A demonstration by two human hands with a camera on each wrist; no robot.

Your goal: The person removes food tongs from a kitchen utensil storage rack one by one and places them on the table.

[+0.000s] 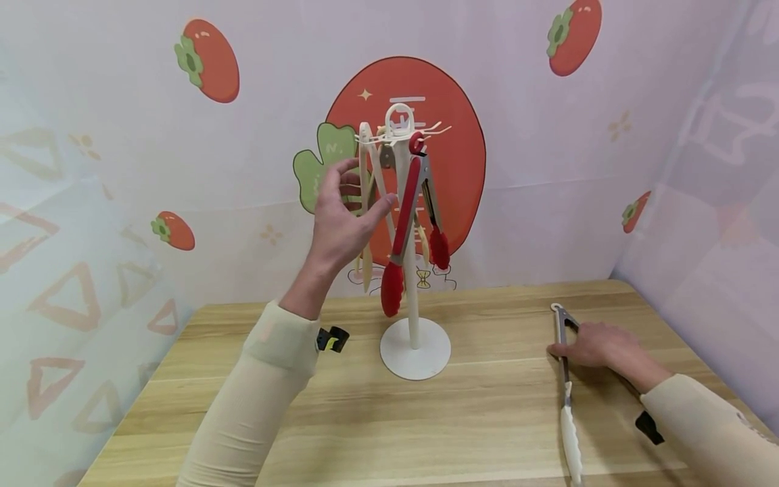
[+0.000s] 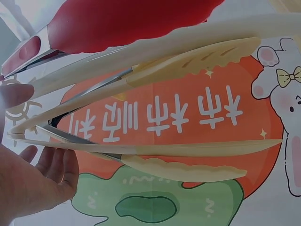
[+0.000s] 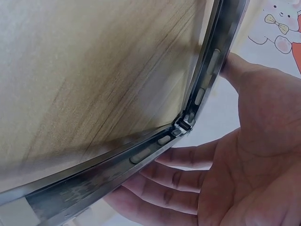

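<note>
A white stand (image 1: 416, 365) bears cream tongs (image 1: 367, 267) on its left hooks and red tongs (image 1: 406, 210) at the front. My left hand (image 1: 342, 220) is spread around the cream tongs, its fingers behind their left arm and the thumb toward the pole. In the left wrist view, the fingertips (image 2: 70, 165) lie right at the lower arm. Spread wide on the table's right side are steel tongs (image 1: 561, 379) with white heads. My right hand (image 1: 599, 345) holds them near the hinge (image 3: 182, 125), thumb outside one arm and fingers outside the other.
More tongs hang at the back of the stand, partly hidden; their metal hinge (image 1: 387, 157) shows. Bare hooks (image 1: 441, 128) stick out at the top right. The wooden table (image 1: 475, 426) ends at a printed cloth backdrop (image 1: 523, 169). Black straps are at both wrists.
</note>
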